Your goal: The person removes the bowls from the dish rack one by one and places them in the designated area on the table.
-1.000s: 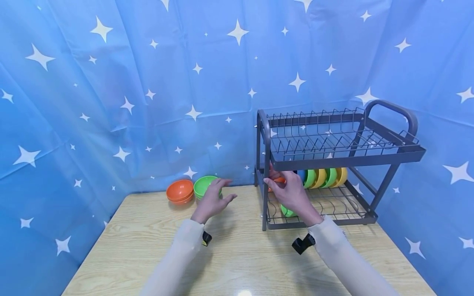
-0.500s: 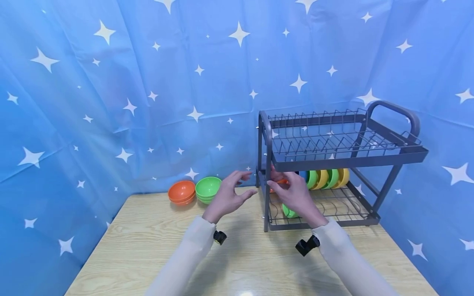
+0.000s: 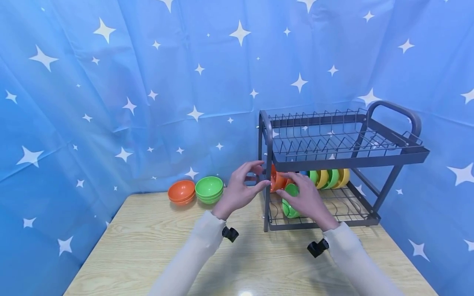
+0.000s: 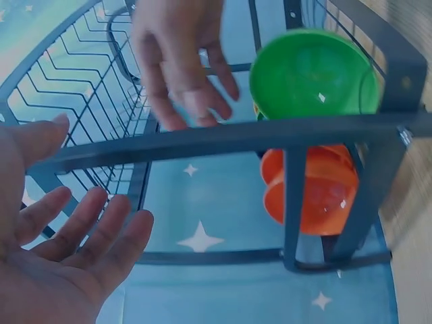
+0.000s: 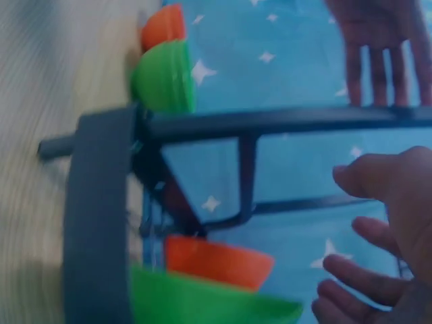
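Note:
My left hand [image 3: 240, 191] hovers beside the left front post of a dark grey two-tier dish rack [image 3: 352, 161], fingers bent loosely with nothing between them. My right hand [image 3: 308, 200] is in front of the lower tier, thumb and fingers spread. The left wrist view shows a gap between it and the tilted green bowl [image 4: 310, 77]. That green bowl stands at the front of the lower tier. Orange bowls [image 3: 277, 179] stand on edge behind it. In the right wrist view, the left hand [image 5: 381, 40] is outside the rack's side frame and the right hand [image 5: 405, 229] inside.
Stacked orange bowls [image 3: 181, 191] and stacked green bowls [image 3: 209, 189] stand at the table's back left. Further along the lower tier is a row with yellow bowls [image 3: 343, 178] and green bowls [image 3: 332, 179]. A starry blue curtain [image 3: 185, 61] hangs behind the wooden table [image 3: 148, 246].
My left hand has moved right, from the stacked green bowls to the rack's left post. The right hand has drawn back from the orange bowls, uncovering more of them and the green bowl.

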`<state>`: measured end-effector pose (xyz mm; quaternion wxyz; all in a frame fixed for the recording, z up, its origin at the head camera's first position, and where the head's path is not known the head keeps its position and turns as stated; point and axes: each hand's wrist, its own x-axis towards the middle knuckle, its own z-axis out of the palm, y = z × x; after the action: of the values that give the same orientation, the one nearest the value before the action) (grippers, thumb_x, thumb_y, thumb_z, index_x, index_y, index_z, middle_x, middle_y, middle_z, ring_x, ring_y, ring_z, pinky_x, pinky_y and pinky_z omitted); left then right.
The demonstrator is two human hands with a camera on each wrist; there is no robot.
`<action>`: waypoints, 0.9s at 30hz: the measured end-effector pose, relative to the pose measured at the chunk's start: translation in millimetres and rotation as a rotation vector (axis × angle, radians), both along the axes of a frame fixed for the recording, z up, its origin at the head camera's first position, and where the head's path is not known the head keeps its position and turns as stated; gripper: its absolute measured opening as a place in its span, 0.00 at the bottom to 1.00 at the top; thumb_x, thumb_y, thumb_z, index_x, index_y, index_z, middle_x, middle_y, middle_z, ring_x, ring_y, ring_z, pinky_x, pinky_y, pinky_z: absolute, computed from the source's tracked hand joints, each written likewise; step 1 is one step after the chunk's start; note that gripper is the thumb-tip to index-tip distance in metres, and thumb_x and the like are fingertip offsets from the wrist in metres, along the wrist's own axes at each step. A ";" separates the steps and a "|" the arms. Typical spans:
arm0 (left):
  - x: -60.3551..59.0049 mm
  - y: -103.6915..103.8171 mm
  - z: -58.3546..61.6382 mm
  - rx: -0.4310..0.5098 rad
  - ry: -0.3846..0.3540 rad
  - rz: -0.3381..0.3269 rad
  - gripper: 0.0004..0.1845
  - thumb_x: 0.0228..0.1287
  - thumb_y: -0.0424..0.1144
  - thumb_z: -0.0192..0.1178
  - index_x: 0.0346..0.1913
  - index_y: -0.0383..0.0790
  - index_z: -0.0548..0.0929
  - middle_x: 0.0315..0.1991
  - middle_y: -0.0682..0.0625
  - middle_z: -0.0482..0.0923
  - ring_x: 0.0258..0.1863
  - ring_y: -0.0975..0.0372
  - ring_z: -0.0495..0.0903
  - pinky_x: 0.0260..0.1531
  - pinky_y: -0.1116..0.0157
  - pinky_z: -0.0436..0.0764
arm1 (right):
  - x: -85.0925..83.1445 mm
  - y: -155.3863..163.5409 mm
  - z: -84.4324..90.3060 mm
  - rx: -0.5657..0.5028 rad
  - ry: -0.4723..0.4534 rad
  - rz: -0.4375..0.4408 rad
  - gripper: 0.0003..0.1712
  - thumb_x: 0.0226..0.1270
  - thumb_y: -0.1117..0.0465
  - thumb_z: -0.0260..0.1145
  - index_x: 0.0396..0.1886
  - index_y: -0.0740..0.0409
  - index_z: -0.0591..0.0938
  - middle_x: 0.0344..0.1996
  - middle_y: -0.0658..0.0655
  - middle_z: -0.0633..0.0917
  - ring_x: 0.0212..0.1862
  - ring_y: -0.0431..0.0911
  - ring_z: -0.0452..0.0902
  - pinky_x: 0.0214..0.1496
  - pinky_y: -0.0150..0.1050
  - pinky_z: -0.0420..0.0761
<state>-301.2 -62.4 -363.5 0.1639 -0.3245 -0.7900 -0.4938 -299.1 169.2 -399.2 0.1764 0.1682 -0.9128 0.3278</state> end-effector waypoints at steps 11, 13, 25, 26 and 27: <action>2.2 15.7 7.1 0.089 -0.018 0.046 0.19 0.71 0.42 0.66 0.61 0.41 0.81 0.47 0.47 0.86 0.46 0.59 0.85 0.46 0.70 0.86 | -3.2 25.0 -22.5 0.073 -0.119 -0.103 0.40 0.69 0.46 0.69 0.74 0.60 0.70 0.71 0.71 0.70 0.70 0.70 0.63 0.65 0.74 0.70; 1.9 18.2 7.4 0.108 -0.019 0.049 0.17 0.71 0.40 0.66 0.59 0.41 0.81 0.46 0.46 0.86 0.45 0.58 0.86 0.44 0.70 0.87 | -3.0 29.7 -25.7 0.035 -0.186 -0.124 0.42 0.71 0.42 0.67 0.75 0.62 0.68 0.71 0.72 0.71 0.69 0.70 0.67 0.64 0.71 0.74; -2.6 23.2 4.9 0.125 -0.038 0.062 0.12 0.71 0.35 0.64 0.54 0.39 0.81 0.42 0.45 0.85 0.40 0.60 0.84 0.39 0.71 0.85 | 3.5 40.0 -29.5 -0.023 -0.403 -0.214 0.57 0.66 0.23 0.57 0.73 0.67 0.69 0.65 0.73 0.77 0.64 0.65 0.75 0.58 0.61 0.80; -3.0 23.5 4.5 0.127 -0.038 0.060 0.11 0.71 0.35 0.64 0.54 0.39 0.81 0.41 0.46 0.85 0.39 0.61 0.83 0.39 0.71 0.85 | 3.9 40.3 -29.7 -0.024 -0.408 -0.221 0.57 0.65 0.22 0.57 0.73 0.68 0.70 0.65 0.73 0.77 0.63 0.65 0.75 0.58 0.61 0.80; -3.5 23.8 4.1 0.128 -0.036 0.057 0.11 0.72 0.35 0.64 0.53 0.39 0.81 0.41 0.46 0.85 0.38 0.61 0.83 0.38 0.70 0.85 | 4.3 40.6 -29.7 -0.027 -0.414 -0.226 0.58 0.65 0.22 0.57 0.72 0.68 0.70 0.64 0.73 0.77 0.63 0.65 0.75 0.58 0.60 0.80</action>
<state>-304.7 -38.6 -359.4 0.1838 -0.2820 -0.7685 -0.5442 -294.8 209.8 -428.9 0.0234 -0.0081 -0.9381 0.3456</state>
